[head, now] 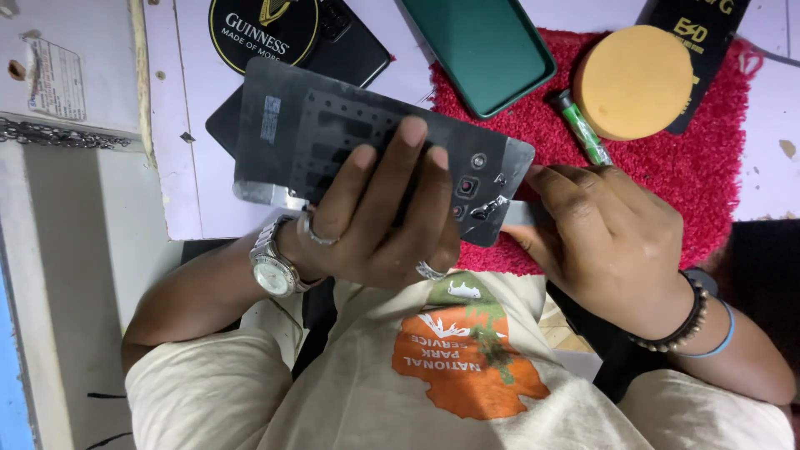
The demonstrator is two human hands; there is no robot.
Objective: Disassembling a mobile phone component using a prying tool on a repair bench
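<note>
My left hand (379,217) grips a dark phone back panel (333,133) with several camera holes near its right end, holding it over the table edge close to my chest. My right hand (608,237) pinches a thin flat metal blade (521,212) that touches the panel's right edge by the camera holes. A silver watch and two rings are on my left hand. Bead and blue bands circle my right wrist.
A red fuzzy mat (692,158) covers the table's right side, carrying a round orange sponge (633,79), a small green tube (583,129) and a dark green phone case (479,50). A black phone (358,50) and round black coaster (262,33) lie behind the panel. Pale table (187,167).
</note>
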